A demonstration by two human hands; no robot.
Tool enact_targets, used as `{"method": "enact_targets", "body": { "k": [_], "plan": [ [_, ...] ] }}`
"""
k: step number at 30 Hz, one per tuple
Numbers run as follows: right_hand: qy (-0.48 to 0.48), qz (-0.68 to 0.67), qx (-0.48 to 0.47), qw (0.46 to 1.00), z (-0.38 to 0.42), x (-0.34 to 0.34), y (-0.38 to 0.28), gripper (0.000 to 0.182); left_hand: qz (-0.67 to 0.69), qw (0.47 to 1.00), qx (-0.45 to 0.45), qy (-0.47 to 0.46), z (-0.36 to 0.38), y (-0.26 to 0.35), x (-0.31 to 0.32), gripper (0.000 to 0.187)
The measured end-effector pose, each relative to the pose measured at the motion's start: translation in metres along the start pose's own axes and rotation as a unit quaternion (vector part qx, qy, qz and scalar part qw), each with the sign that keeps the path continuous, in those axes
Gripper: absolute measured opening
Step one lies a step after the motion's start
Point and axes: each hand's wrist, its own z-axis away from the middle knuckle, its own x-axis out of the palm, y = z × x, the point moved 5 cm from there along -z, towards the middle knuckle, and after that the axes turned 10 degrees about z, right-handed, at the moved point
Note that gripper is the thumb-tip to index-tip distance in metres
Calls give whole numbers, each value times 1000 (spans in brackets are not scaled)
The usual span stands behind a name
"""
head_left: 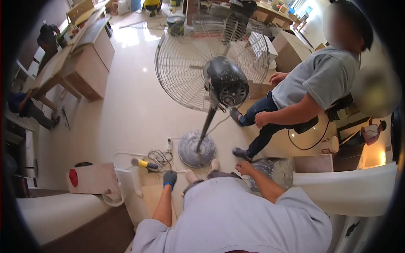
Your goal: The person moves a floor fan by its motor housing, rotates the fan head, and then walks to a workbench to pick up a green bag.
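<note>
My left hand (170, 178), in a dark glove with a blue cuff, hangs low at my left side. Its fingers blend together, and nothing is seen in it. Nearest to it on the floor lies a yellow and black power tool (145, 164) beside a coiled black cord (161, 159). My bare right hand (244, 168) is at my right side, fingers loosely bent and apart, with nothing visible in them. Close by stands a grey, splattered bucket-like container (274, 172). Directly ahead of me is a large pedestal fan (226, 80) on a round, stained base (196, 148).
A person in a grey shirt (329, 74) stands at the right, near the fan. A power strip (169, 144) and white cables lie by the base. Wooden workbenches (90, 63) line the left, with two people there. Another person (371, 134) is far right.
</note>
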Motion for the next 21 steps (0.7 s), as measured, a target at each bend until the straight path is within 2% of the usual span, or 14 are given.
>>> {"method": "enact_targets", "body": {
  "k": [2, 4, 7, 11, 15, 21],
  "plan": [
    [-46, -18, 48, 998, 1, -3, 1, 27, 34, 999, 18, -17, -7, -8, 14, 38],
    [7, -2, 26, 1000, 4, -10, 0, 27, 32, 998, 31, -49, -13, -14, 29, 36],
    [63, -9, 11, 998, 9, -20, 3, 27, 57, 995, -38, -76, 17, 22, 31, 36],
    [124, -45, 16, 991, 14, -28, 22, 24, 14, 997, 18, -71, 13, 26, 46, 36],
    [177, -65, 48, 981, 25, -29, 59, 25, -25, 994, 47, -92, 19, 43, 59, 36],
    [180, -107, 120, 970, 40, 0, 151, 27, -83, 991, 45, -97, 38, 80, 93, 38]
  ]
}}
